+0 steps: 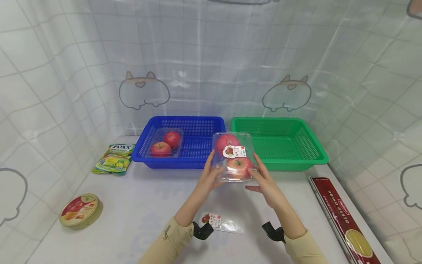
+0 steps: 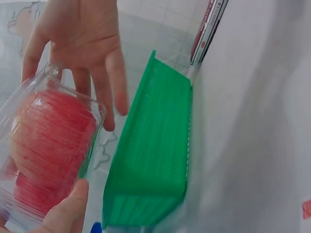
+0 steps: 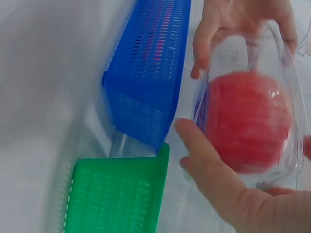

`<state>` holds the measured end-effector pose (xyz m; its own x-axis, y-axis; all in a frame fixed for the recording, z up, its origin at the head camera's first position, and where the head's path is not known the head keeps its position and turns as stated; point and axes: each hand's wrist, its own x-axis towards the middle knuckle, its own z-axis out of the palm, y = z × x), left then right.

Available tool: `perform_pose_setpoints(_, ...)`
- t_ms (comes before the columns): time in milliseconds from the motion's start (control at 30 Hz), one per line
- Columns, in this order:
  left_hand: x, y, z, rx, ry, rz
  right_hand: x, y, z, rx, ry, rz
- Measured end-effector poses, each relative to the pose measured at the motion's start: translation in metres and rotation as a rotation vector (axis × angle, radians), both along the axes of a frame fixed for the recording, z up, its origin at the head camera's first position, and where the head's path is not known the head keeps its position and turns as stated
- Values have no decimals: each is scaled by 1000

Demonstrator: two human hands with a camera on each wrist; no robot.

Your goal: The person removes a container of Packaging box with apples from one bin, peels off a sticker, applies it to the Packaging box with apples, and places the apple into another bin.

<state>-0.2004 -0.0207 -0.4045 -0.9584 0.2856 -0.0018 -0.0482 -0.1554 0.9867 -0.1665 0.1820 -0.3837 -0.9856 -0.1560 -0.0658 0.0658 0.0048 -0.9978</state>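
Note:
Both hands hold a clear plastic box of apples (image 1: 232, 156) above the table, in front of the two baskets. Two red apples and a white fruit label show through its lid. My left hand (image 1: 208, 176) grips the box's left side, thumb over the lid's edge. At the right side my right hand (image 1: 266, 183) holds it, with the thumb on the lid and some fingers spread below. In the left wrist view the apple box (image 2: 51, 145) tilts, and the right hand (image 2: 85, 41) is at its far side. The right wrist view shows the left hand (image 3: 245, 17) across the box.
Behind stand a blue basket (image 1: 201, 163) containing another apple pack (image 1: 166, 144), and a green basket (image 1: 290, 165). A candy bag (image 1: 116, 159) and a round tin (image 1: 81, 211) lie left. A label sheet (image 1: 221, 223) lies in front; a spaghetti box (image 1: 343, 220) lies right.

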Motion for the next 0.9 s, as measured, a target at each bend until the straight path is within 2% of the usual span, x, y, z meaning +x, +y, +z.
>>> perform_pose_setpoints(133,-5,11,1,-12,4,-15,-2,4,2,-84,-7,-67)
perform_pose_setpoints(367,-17,34,7,-11,1,-54,-8,22,3,-208,24,-137)
perform_pose_setpoints(467,-23,46,9,8,-8,-56,-12,29,8,-257,-2,-199)
perform_pose_setpoints(633,-33,64,10,21,-22,-77,-20,39,16,-275,-80,-308)
perform_pose_setpoints(767,-38,72,9,-32,12,-85,-26,51,20,-311,-110,-355)
perform_pose_setpoints(900,-39,75,7,-132,36,-79,-33,70,25,-327,-91,-373)
